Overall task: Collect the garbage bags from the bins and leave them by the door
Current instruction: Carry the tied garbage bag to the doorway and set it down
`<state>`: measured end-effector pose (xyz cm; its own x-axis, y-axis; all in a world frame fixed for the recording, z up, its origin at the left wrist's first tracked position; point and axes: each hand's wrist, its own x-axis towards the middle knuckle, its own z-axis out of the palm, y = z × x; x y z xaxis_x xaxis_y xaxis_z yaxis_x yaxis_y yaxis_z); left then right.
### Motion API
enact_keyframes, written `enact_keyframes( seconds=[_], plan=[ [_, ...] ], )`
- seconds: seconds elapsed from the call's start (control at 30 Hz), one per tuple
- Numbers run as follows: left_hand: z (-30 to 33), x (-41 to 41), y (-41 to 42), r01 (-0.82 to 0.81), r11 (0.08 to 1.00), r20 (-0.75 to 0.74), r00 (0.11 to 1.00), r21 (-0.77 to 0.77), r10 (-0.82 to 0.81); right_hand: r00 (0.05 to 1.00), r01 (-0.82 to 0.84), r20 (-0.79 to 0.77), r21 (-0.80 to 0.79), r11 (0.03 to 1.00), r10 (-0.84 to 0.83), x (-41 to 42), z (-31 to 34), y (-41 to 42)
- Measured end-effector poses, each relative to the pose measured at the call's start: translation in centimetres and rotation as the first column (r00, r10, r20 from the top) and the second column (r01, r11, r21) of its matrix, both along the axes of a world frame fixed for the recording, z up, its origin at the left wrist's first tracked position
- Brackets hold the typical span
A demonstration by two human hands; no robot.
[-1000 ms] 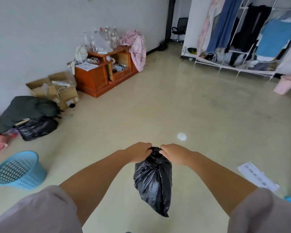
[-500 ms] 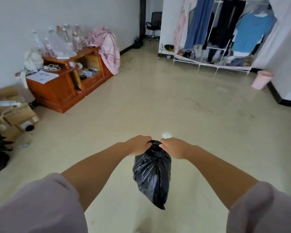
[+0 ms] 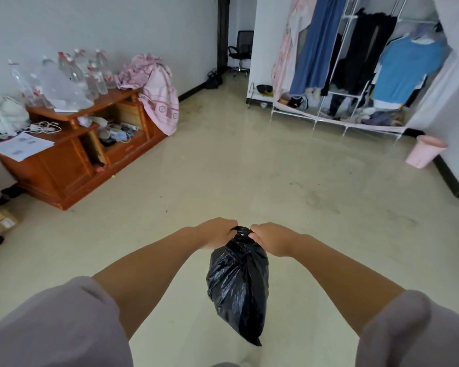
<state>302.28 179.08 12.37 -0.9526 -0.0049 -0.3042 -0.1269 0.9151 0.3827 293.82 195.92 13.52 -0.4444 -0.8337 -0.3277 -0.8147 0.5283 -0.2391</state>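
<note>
I have both arms stretched out in front of me, and the black garbage bag point(image 3: 237, 284) hangs between them, clear of the pale floor point(image 3: 249, 176) below. My left hand point(image 3: 217, 235) grips the gathered neck of the bag from one side, fingers curled tight onto the plastic, and my right hand point(image 3: 272, 238) grips it from the other side in the same way, fingers clamped on the bunched top. The two hands sit just apart, with the knot of plastic showing between them. To my left, a wooden cabinet point(image 3: 72, 160) stands against the wall, with clear plastic bottles point(image 3: 72, 75) crowded on top, a pink cloth point(image 3: 157, 94) draped over its far end and a sheet of paper point(image 3: 21, 147) lying on its near end. Ahead on the right I see a clothes rack point(image 3: 355, 70) hung with garments, and a pink bin point(image 3: 425, 154) stands on the floor near its right end, beside the white wall
</note>
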Motion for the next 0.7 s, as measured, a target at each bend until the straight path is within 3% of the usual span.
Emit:
enact_keyframes(
  seconds=[0.3, 0.7],
  plan=[
    [0.0, -17.7, -7.8, -0.069, 0.996, 0.002, 0.998, 0.057, 0.069, 0.996, -0.083, 0.024, 0.021, 0.996, 0.082, -18.8, 0.1, -8.8],
    [0.8, -43.6, -26.9, -0.013, 1.0, 0.03, 0.999, -0.006, 0.013, 0.999, -0.022, 0.023, 0.0, 1.0, 0.022, -44.3, -0.5, -27.8]
  ],
)
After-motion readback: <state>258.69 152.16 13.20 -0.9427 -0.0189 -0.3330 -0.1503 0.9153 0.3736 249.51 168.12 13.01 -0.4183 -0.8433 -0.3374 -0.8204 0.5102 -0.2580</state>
